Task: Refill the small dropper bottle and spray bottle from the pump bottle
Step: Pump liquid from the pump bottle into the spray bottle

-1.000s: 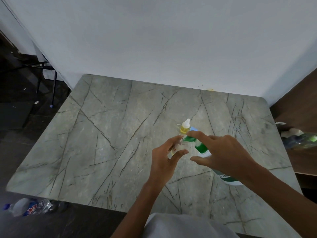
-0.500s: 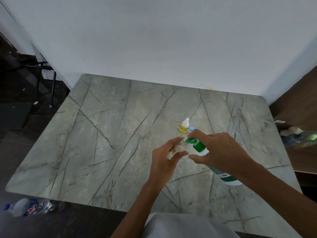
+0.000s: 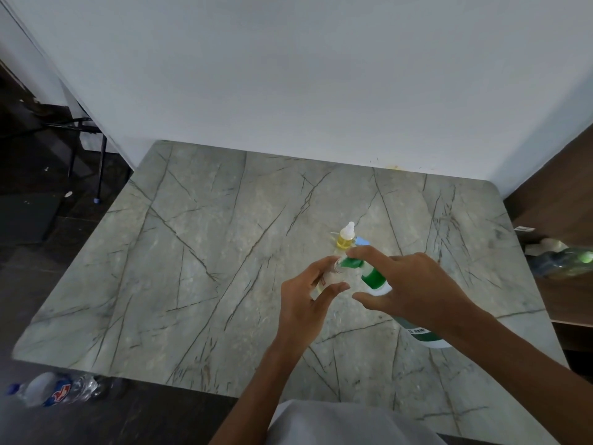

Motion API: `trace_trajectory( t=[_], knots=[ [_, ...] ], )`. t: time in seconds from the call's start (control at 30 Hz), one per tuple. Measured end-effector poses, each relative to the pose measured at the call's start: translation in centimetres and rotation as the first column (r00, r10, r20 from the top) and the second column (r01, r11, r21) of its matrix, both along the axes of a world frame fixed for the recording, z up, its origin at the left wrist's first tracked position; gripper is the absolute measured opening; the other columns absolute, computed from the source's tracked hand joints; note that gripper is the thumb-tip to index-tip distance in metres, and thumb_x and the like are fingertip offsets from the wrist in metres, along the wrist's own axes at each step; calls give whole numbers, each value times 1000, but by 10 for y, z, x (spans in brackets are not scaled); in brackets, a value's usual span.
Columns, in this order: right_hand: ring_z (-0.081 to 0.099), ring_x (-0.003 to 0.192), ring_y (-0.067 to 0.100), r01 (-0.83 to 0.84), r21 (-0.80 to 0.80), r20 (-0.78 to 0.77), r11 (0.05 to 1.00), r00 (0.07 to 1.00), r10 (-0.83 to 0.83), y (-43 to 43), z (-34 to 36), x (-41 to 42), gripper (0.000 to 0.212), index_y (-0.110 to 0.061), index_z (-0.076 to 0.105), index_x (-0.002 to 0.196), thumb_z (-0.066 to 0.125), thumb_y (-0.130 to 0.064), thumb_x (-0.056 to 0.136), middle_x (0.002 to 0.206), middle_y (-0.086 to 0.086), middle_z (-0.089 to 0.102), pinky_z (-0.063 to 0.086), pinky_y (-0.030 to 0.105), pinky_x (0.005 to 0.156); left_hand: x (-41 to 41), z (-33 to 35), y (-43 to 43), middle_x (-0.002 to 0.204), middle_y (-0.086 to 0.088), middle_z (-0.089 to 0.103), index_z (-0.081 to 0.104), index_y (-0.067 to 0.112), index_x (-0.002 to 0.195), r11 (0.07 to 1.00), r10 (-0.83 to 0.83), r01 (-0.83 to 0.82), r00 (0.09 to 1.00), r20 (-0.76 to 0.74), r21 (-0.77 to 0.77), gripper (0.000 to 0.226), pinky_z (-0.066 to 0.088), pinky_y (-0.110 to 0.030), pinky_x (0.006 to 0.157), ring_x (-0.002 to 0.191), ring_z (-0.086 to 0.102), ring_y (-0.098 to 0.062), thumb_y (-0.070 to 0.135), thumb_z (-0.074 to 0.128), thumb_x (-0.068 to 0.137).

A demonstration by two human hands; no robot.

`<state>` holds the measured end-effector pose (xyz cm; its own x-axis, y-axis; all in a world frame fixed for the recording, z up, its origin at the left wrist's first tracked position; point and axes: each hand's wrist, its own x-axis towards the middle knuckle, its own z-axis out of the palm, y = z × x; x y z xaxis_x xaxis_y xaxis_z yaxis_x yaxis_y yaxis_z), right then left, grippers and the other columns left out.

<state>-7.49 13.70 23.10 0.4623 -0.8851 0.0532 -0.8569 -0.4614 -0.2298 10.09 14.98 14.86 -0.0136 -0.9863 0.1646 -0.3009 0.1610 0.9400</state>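
The left hand (image 3: 308, 303) grips the spray bottle (image 3: 330, 276) at the pump bottle (image 3: 373, 277)'s spout; the right hand (image 3: 414, 290), fingers spread, presses its head. The dropper bottle (image 3: 346, 239) stands just behind, on the desk (image 3: 192, 284).

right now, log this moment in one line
left hand grips small clear bottle at spout | right hand rests on head of green-topped white pump bottle | yellow-filled dropper bottle upright behind
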Motion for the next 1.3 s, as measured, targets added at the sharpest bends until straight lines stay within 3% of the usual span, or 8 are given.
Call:
trace_trajectory(
  t=[0.13, 0.23, 0.37, 0.5, 0.6, 0.8, 0.93, 1.3],
  knots=[
    [61, 51, 10, -12, -69, 39, 998, 999, 15, -1, -5, -1, 53, -27, 53, 113, 67, -57, 72, 75, -5, 71, 50, 19, 54, -1, -3, 1, 106, 34, 59, 57, 37, 117, 1000, -14, 14, 1000, 15, -15, 40, 54, -16, 81, 97, 64, 7, 31, 74, 82],
    [63, 56, 11, -10, -30, 17, 1000, 1000, 11, -2, -2, -1, 53, -27, 53, 116, 63, -58, 75, 80, -4, 72, 53, 21, 59, -2, -4, 2, 107, 36, 58, 57, 36, 119, 1000, -20, 21, 1000, 22, -21, 40, 54, -15, 81, 96, 64, 8, 31, 73, 82],
    [60, 55, 10, -28, -37, -97, 999, 995, 25, -2, -1, -1, 58, -34, 36, 125, 58, -62, 78, 81, -7, 70, 52, 20, 58, -2, -1, 1, 104, 36, 59, 56, 40, 116, 1000, -6, 6, 1000, 10, -16, 39, 53, -13, 81, 96, 64, 8, 34, 73, 81],
    [55, 45, 7, -31, -81, -62, 996, 998, 26, -3, 0, -2, 69, -36, 27, 126, 62, -64, 74, 72, -7, 69, 49, 18, 48, -1, 3, -1, 98, 42, 59, 53, 47, 113, 1000, 3, -3, 1000, -1, 1, 40, 50, -9, 82, 96, 63, 11, 35, 73, 80],
    [56, 47, 8, -31, -71, -54, 997, 998, 27, -3, 0, -2, 68, -37, 26, 127, 60, -65, 75, 73, -6, 69, 51, 20, 50, -1, 4, -1, 96, 47, 58, 51, 51, 111, 1000, 7, -7, 1000, 4, 6, 42, 49, -9, 82, 95, 62, 12, 33, 74, 80],
    [61, 52, 9, -23, -62, 12, 998, 1000, 23, -4, -2, -3, 59, -29, 49, 122, 67, -57, 73, 77, -6, 71, 51, 20, 55, -2, 3, -1, 101, 37, 61, 56, 42, 115, 1000, 0, 0, 1000, 0, -4, 42, 51, -11, 81, 95, 64, 9, 30, 75, 80],
    [62, 50, 12, -30, -91, 36, 995, 999, 33, -5, -3, -2, 52, -27, 53, 114, 64, -57, 74, 74, -3, 71, 53, 22, 52, -4, 0, -1, 107, 33, 61, 58, 35, 119, 1000, -11, 11, 1000, 1, -13, 41, 54, -15, 82, 98, 65, 5, 28, 75, 82],
    [52, 53, 6, -38, 6, -98, 999, 994, 39, -8, 1, -3, 67, -38, 24, 129, 56, -66, 77, 84, -9, 70, 48, 17, 58, -4, 2, -3, 105, 38, 57, 54, 42, 115, 1000, 2, -2, 1000, 4, 28, 38, 50, -10, 84, 98, 61, 13, 42, 69, 80]
  ],
)
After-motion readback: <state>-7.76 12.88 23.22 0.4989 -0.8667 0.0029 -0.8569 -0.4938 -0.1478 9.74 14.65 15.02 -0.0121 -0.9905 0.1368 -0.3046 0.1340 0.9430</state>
